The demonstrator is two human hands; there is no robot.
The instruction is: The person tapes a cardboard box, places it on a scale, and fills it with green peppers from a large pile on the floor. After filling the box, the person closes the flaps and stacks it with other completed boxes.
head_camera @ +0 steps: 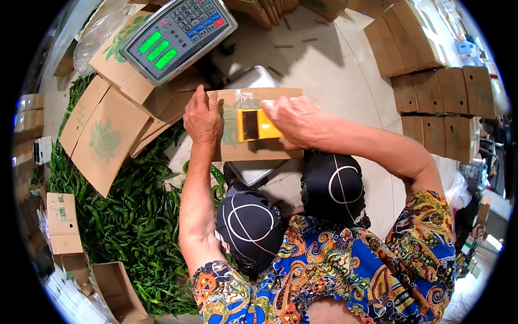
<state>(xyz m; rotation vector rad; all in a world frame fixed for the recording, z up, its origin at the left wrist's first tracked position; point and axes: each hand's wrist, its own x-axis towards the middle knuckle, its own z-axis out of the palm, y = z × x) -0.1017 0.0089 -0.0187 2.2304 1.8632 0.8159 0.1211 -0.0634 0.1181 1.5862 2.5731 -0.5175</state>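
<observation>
A cardboard box (279, 153) with green print lies across the metal platform (255, 77) of a weighing scale, before my knees. My left hand (202, 117) presses its palm and fingers on the box's left end. In my right hand (297, 121) is a yellow tape dispenser (268, 124), held over the middle of the box's top. A strip of clear tape (245, 94) shows at the far edge of the top, just beyond the dispenser. Whether the dispenser touches the cardboard cannot be told.
The scale's lit display panel (178, 40) stands at the far left. Green peppers (133, 227) are heaped on the floor to my left, with a flattened carton (107, 137) over them. Stacked cartons (433, 91) stand on the right. An open box (117, 283) is at the near left.
</observation>
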